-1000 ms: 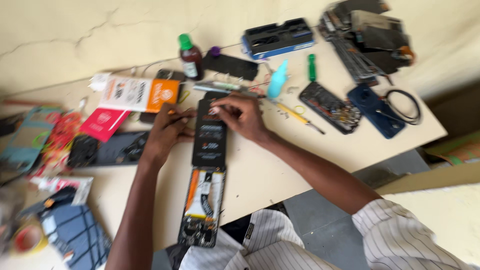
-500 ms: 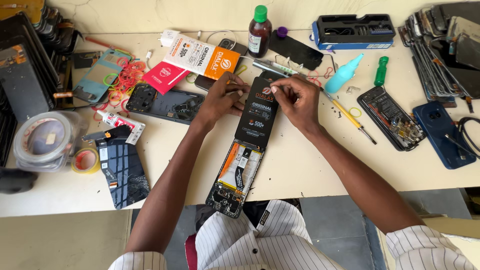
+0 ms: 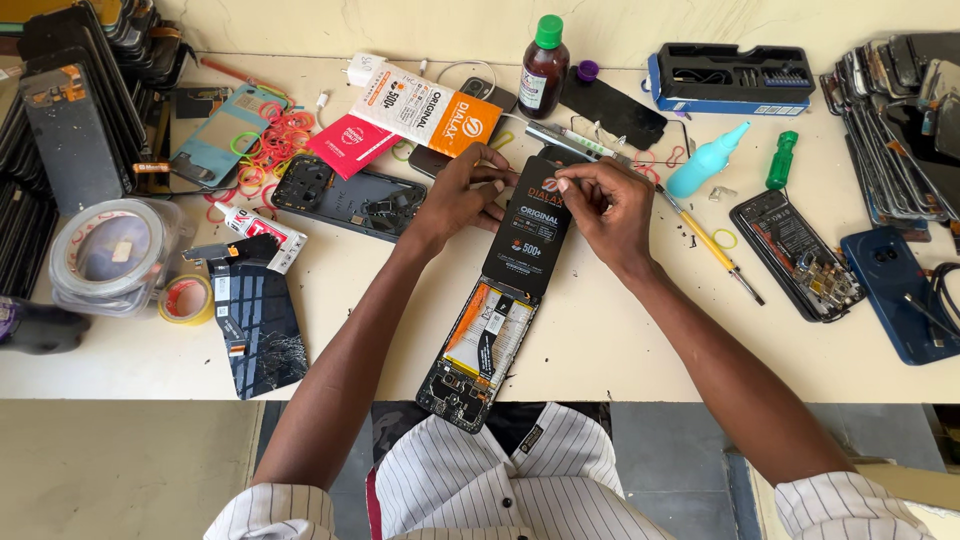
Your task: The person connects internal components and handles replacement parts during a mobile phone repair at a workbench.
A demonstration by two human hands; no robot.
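My left hand (image 3: 458,192) and my right hand (image 3: 606,202) both pinch the far end of a flat black screen panel (image 3: 530,235) with printed film on it. The panel lies tilted over the top of an opened phone body (image 3: 478,348), whose orange and black insides show below it. The phone body reaches over the table's near edge, just above my striped shirt.
Around lie a dark phone frame (image 3: 350,195), a cracked black panel (image 3: 258,330), tape rolls (image 3: 120,255), rubber bands (image 3: 270,150), a brown bottle with green cap (image 3: 544,68), a blue tool case (image 3: 728,82), a teal dropper bottle (image 3: 706,160), another opened phone (image 3: 795,253) and stacked screens (image 3: 900,130).
The view has swung left and steadied over the table. Both hands stay on the far end of the black panel, with little shift over the phone body.
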